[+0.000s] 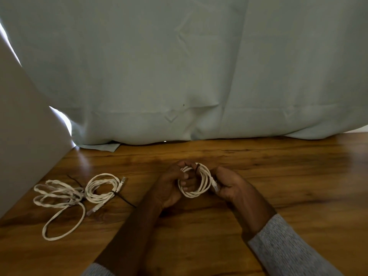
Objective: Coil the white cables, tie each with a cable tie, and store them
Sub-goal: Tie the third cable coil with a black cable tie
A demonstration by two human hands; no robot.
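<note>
A pale green fabric curtain [179, 66] hangs across the back, its hem reaching the glossy brown wooden floor [278, 176]. A plain grey panel [18, 136] leans in at the left.

On the floor to the left lies a loose, sprawling white cable [57, 198], only roughly gathered; whether the dark strand at its middle is a fastened tie cannot be told. Just beside it sits a neat round coil of white cable [101, 189] with a thin black cable tie [121, 199] cinched round it, the tail sticking out.

Near the middle, the left hand [169, 188] grips a third coil of white cable [199, 182], fingers curled through its loops. The right hand [233, 186], in a grey knitted sleeve [288, 246], pinches the coil's far side by a plug end. A small dark strap [197, 168] crosses the top of this coil, apparently its tie.

By this showing, one cable is finished, one is being tied, one probably awaits tidying, and no storing place is visible.
</note>
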